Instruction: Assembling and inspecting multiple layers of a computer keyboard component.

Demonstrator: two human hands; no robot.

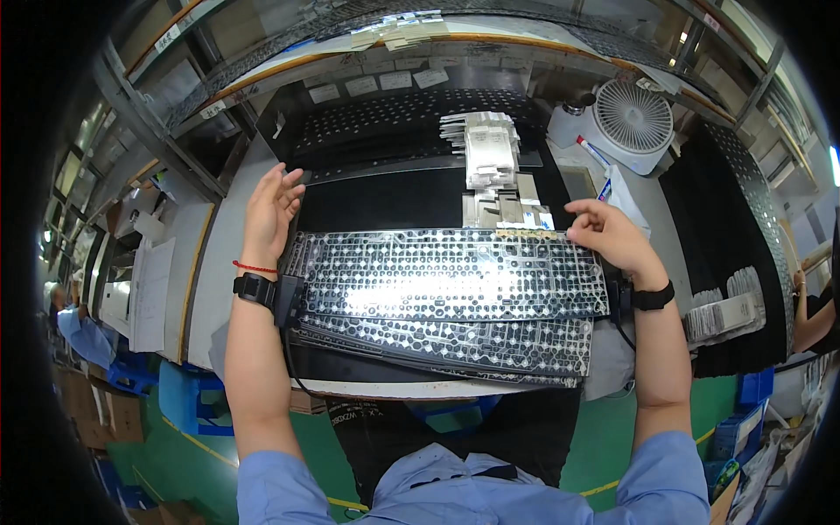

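A stack of long, dark sheets with rows of pale rings and dots, resembling keyboard membranes, lies before me. The top sheet reflects a bright glare, and lower sheets fan out toward my body. Beyond the stack's far left corner is my left hand, raised with its fingers stretched out and holding nothing. My right hand hovers at the far right corner, thumb and forefinger apart, with nothing visible between them; whether it touches the sheet I cannot tell. Several flat silver-white pieces are piled behind the sheets.
A white fan stands at the back right beside a small bottle. More pale strips lie on a black surface at right. A shelf edge spans the back. Another person's arm shows at far right. A blue stool stands lower left.
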